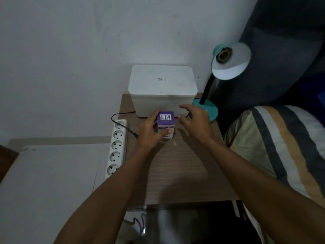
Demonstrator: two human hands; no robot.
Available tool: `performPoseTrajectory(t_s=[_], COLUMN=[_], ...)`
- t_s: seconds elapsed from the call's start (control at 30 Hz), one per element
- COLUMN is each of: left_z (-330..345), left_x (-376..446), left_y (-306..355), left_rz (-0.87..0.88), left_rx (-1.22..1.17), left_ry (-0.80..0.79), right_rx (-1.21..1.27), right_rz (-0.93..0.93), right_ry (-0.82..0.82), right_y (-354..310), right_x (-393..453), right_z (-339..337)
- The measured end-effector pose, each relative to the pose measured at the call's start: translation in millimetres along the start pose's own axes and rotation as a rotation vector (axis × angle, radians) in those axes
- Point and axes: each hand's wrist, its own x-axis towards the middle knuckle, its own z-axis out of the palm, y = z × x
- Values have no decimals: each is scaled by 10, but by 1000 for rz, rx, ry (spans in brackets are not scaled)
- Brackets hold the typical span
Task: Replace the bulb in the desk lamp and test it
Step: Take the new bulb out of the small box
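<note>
A small purple bulb box [166, 120] with a barcode on top stands on the wooden side table [177, 169]. My left hand [151, 133] grips it from the left, thumb across its front. My right hand [195, 120] hovers just right of the box, fingers spread, holding nothing. The teal desk lamp [228, 62] stands at the table's back right corner on a teal base [209, 109]. Its shade faces me and the socket [223, 56] inside looks bare, with no bulb.
A white lidded plastic bin [162, 88] sits at the back of the table against the wall. A white power strip [117, 147] lies along the table's left edge with a black plug and cord [130, 131] beside it. A striped pillow [281, 147] lies at the right.
</note>
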Motion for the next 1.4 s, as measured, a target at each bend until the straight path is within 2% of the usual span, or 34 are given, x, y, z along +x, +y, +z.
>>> performPoseTrajectory(t_s=[0.17, 0.3, 0.43, 0.63, 0.77, 0.9, 1.0, 1.1, 1.3, 1.4], left_z=[23, 22, 32, 54, 69, 97, 99, 96, 69, 52], left_x=[-11, 8, 17, 3, 4, 4, 14, -6, -26, -20], left_y=[-30, -46, -90, -139, -132, -146, -167, -150, -187, -183], left_rz=[1, -2, 14, 24, 14, 20, 21, 21, 50, 81], left_rx=[-1, -23, -42, -73, -91, -112, -108, -114, -47, 8], left_ry=[0, -14, -18, -9, -5, 16, 20, 20, -5, -3], right_rx=[-147, -253, -280, -339, -320, -261, -207, -71, 159, 217], right_rz=[-232, -341, -365, -461, -582, -619, -544, -338, 46, 137], right_ry=[-296, -362, -422, -431, -383, -312, -269, -213, 151, 256], right_y=[-241, -234, -212, -218, -181, -141, -120, -146, -316, -357], right_x=[204, 278, 348, 360, 281, 238, 235, 243, 310, 336], right_z=[12, 48, 28, -7, -46, -42, 12, 57, 196, 222])
